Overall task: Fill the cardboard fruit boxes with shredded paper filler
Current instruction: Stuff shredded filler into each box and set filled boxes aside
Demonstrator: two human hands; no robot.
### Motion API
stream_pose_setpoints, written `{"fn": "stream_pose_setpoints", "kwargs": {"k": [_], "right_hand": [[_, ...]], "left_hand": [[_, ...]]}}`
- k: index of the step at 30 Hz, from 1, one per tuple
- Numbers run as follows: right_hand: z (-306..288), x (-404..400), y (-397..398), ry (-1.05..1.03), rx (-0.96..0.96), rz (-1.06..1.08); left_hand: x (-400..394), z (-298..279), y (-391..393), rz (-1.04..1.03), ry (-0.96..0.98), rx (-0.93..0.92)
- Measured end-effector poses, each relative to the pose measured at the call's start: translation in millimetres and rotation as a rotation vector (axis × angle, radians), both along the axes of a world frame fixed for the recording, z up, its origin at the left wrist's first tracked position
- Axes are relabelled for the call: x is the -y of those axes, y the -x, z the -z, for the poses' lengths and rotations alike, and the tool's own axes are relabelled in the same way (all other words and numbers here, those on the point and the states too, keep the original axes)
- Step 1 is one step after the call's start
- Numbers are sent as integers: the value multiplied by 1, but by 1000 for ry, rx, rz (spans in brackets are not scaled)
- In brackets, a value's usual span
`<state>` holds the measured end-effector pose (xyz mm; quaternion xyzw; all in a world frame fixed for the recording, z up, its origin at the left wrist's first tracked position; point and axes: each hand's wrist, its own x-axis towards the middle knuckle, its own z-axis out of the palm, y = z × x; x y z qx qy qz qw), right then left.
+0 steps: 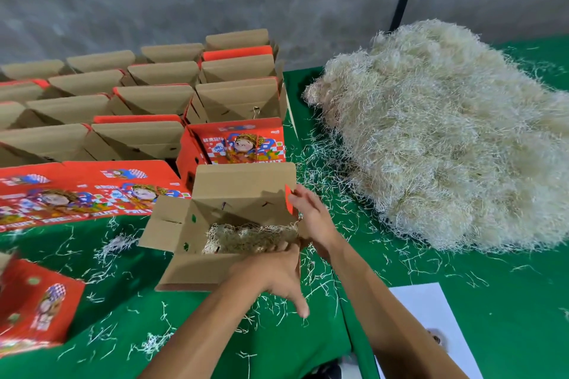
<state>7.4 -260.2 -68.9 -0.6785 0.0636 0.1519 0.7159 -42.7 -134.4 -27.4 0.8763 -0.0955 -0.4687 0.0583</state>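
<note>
Box (pixel 228 194): flaps up; filler (pixel 251 237) inside
Left hand (pixel 274 278): fingers on near wall; grip cannot be told
Right hand (pixel 311 218): fingers spread on right flap
Risk: hard pressing may buckle wall; filler spills

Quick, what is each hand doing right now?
Left hand: open, resting on the open box's near flap.
Right hand: open, fingers against its right flap.

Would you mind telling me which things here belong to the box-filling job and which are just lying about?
Part of the job:
open box with filler in it
left hand and right hand at the box
filler pile
rows of open boxes

Just lying about:
white paper sheet
black pole against the wall
loose strands on the green cloth
</note>
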Motion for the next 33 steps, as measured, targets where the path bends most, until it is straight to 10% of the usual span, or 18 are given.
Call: {"fn": "stream_pose_setpoints", "kwargs": {"k": [27,33], "right_hand": [[-1,-87,-12,640,40,61],[-5,-99,-31,474,-258,167]], "left_hand": [[-97,-45,-17,-117,127,372],[-115,-41,-3,50,133,487]]}}
